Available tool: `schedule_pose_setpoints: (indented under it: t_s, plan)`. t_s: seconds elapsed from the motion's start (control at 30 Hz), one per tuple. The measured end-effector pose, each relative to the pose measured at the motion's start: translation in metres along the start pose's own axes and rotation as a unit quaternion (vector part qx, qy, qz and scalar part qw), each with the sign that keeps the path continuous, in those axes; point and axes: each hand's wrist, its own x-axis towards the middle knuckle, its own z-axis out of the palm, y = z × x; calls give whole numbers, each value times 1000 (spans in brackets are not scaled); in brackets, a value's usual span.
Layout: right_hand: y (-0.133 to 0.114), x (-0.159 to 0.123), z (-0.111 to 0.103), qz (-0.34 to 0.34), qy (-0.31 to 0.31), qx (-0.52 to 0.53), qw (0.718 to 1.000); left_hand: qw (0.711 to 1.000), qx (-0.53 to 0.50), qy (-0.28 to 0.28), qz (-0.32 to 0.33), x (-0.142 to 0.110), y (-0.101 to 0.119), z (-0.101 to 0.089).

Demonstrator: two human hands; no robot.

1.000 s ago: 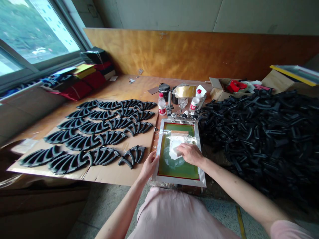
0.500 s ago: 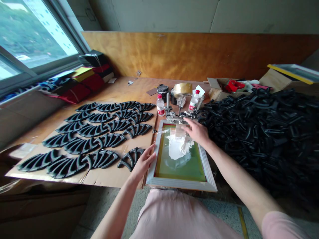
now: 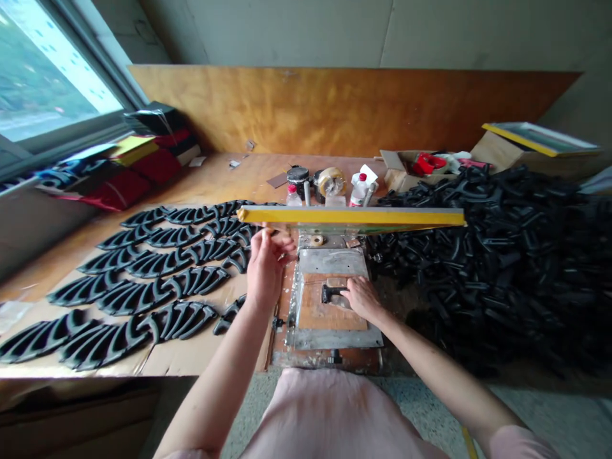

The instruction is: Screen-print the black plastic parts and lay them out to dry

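Screen frame [image 3: 351, 217] up, bottle label [image 3: 356, 200] illegible

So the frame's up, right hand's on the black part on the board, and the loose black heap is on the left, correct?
No: the head view shows the loose black heap on the right. Raised frame and right hand on the black part check out.

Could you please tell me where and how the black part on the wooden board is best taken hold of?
I would pinch the black part by its slim bar, coming from the right and slightly above. The bar points right, where the right hand already has it, while the broader left end lies down at the wooden board.
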Motion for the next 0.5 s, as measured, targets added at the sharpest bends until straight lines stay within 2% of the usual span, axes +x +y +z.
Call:
schedule_pose_setpoints:
  t_s: [0.07, 0.1, 0.13, 0.2, 0.27, 0.3, 0.33, 0.37, 0.43, 0.5]
  plan:
    - [-16, -5, -5, 48, -3, 26, 999, 991, 27, -20, -126, -29, -33, -5]
    - [-26, -10, -7, 58, 14, 41, 997, 968, 61, -70, -235, -45, -52, -9]
    - [-37, -16, -8, 49, 39, 51, 997, 940, 71, -108, -315, -62, -70, -12]
    - [-61, -28, -10, -43, 84, 57, 994, 930, 30, -101, -352, -88, -99, -19]
    - [-75, -38, -13, -178, 87, 60, 978, 940, -15, -37, -338, -101, -114, -28]
    - [-74, -41, -17, -217, 77, 60, 971, 945, -22, 5, -328, -102, -117, -35]
    - [-66, -44, -22, -222, 66, 56, 971, 947, -16, 49, -318, -100, -117, -46]
    - [-50, -46, -29, -193, 57, 44, 979, 947, -1, 92, -307, -96, -116, -61]
    - [1, -49, -45, -60, 40, -4, 997, 942, 51, 175, -283, -89, -112, -100]
    - [70, -53, -56, 95, 11, -82, 992, 923, 115, 252, -266, -88, -112, -147]
